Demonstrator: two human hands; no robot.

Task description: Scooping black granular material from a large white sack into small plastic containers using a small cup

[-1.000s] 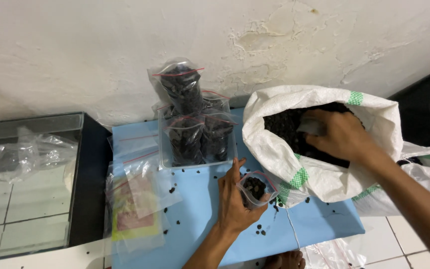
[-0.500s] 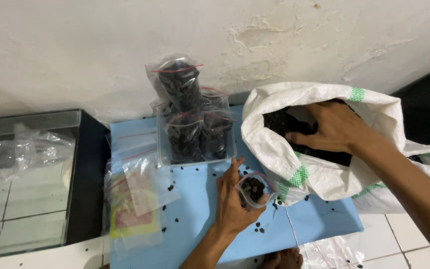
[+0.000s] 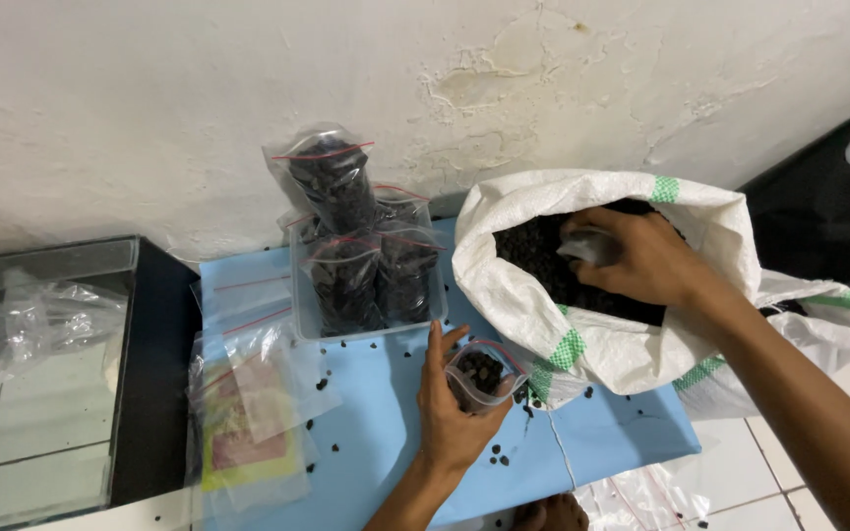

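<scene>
Pouch (image 3: 481, 376) in closed left hand (image 3: 453, 418)

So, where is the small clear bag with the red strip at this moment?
In the head view, the small clear bag is low in the middle, in the left hand above the blue surface, just beside the white sack.

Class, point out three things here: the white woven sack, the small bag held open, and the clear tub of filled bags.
white woven sack (image 3: 514, 295), head view, front wall
small bag (image 3: 481, 375), head view, open mouth
clear tub (image 3: 299, 295), head view, left wall
</scene>
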